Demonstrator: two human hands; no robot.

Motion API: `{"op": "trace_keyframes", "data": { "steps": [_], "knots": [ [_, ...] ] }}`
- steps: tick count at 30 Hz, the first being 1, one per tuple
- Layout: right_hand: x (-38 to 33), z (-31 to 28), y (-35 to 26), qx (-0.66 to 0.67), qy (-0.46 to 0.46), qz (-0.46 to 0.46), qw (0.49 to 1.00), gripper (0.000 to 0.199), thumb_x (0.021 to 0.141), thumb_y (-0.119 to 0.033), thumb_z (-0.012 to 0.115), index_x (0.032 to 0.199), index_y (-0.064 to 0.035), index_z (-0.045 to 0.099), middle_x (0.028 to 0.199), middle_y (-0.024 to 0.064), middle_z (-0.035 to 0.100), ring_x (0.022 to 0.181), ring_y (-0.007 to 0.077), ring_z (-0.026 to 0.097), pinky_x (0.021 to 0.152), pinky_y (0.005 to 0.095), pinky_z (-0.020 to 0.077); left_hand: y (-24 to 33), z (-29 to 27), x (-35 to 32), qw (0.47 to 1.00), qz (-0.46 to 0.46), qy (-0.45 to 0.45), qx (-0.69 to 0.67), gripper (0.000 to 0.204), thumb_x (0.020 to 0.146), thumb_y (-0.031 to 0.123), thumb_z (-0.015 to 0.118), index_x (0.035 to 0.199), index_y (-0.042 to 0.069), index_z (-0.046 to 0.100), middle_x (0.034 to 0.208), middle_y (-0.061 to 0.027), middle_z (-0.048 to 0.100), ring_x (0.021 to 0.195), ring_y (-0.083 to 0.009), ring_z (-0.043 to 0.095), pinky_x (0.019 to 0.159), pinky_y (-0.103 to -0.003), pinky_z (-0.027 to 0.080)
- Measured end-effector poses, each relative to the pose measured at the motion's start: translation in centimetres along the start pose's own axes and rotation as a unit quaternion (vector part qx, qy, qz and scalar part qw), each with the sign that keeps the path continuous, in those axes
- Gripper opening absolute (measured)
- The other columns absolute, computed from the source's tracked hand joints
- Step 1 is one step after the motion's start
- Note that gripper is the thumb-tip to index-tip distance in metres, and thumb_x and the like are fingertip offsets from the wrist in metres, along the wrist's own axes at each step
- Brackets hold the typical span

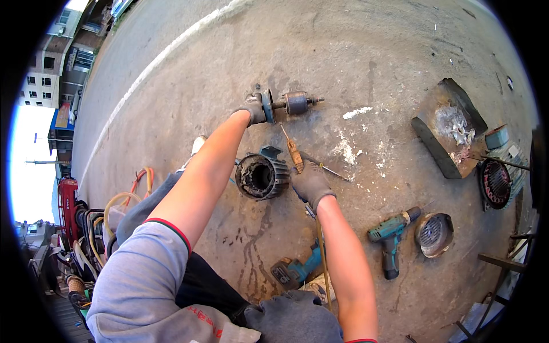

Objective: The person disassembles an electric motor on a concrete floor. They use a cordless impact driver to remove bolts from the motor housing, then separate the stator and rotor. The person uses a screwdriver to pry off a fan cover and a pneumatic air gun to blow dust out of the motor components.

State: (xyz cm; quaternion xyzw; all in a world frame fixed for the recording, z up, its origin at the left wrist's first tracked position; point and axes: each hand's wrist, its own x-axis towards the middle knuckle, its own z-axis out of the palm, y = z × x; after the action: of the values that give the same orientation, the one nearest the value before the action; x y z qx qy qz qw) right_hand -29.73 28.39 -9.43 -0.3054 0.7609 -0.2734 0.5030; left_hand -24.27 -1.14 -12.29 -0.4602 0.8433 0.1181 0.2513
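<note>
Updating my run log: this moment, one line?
left hand: holding blue disc on rotor; right hand: brown-handled tool; motor housing: on ground

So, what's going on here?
The person's gloved left hand grips a round blue metal plate on the shaft of a dark cylindrical rotor. The gloved right hand holds a pointed tool with an orange-brown handle. Left of that hand, a blue-grey ribbed metal housing sits open; a teal-and-black drill lies farther right.

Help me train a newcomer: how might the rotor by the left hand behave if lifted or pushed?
The rotor looks like a metal cylinder, so probably heavy for its size. Its round body could roll, though the wider blue disc may make it swerve.
</note>
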Motion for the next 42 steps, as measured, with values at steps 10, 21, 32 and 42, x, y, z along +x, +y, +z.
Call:
{"op": "trace_keyframes", "data": {
  "steps": [10, 21, 32, 42],
  "knots": [
    [-0.4, 0.1, -3.5, -0.049, 0.026, -0.033, 0.998, 0.042, 0.092, -0.036, 0.055, 0.117, -0.0015, 0.060, 0.113, 0.0259, 0.066, 0.108, 0.0384, 0.064, 0.094, 0.0454, 0.0497, -6.8, 3.0, 2.5, 0.998, 0.023, 0.064, -0.019, 0.081, 0.069, 0.030, 0.082, 0.142, 0.018, 0.049, 0.129, -0.0206, 0.055, 0.117, -0.0343, 0.057, 0.096, -0.041, 0.049],
    [0.3, -0.8, -1.8, -0.052, 0.047, 0.002, 0.998, 0.041, 0.093, -0.033, 0.055, 0.117, -0.0003, 0.059, 0.112, 0.0253, 0.066, 0.108, 0.0388, 0.064, 0.093, 0.0457, 0.0504, -3.2, 3.4, 0.0, 0.987, -0.001, 0.132, -0.097, 0.078, 0.065, 0.039, 0.085, 0.123, -0.004, 0.057, 0.114, -0.0203, 0.064, 0.099, -0.0256, 0.066, 0.072, -0.038, 0.057],
    [-0.8, -0.7, 1.0, -0.068, -0.069, 0.097, 0.991, 0.054, 0.093, -0.042, 0.049, 0.128, -0.0007, 0.051, 0.118, 0.0293, 0.063, 0.112, 0.0433, 0.061, 0.097, 0.0486, 0.0459, -5.0, 4.1, 1.3, 0.989, -0.009, 0.091, -0.113, 0.083, 0.065, 0.039, 0.086, 0.126, -0.006, 0.053, 0.101, -0.0184, 0.069, 0.077, -0.0232, 0.069, 0.059, -0.034, 0.056],
    [-1.7, -2.7, 0.5, -0.026, -0.003, 0.110, 0.994, 0.053, 0.094, -0.040, 0.051, 0.132, -0.0038, 0.049, 0.120, 0.0283, 0.062, 0.114, 0.0441, 0.059, 0.096, 0.0484, 0.0467, -1.8, 3.6, -0.4, 0.992, -0.025, 0.048, -0.116, 0.107, 0.060, 0.058, 0.083, 0.135, -0.009, 0.045, 0.127, -0.0260, 0.059, 0.117, -0.0347, 0.060, 0.098, -0.041, 0.049]
  ]
}}
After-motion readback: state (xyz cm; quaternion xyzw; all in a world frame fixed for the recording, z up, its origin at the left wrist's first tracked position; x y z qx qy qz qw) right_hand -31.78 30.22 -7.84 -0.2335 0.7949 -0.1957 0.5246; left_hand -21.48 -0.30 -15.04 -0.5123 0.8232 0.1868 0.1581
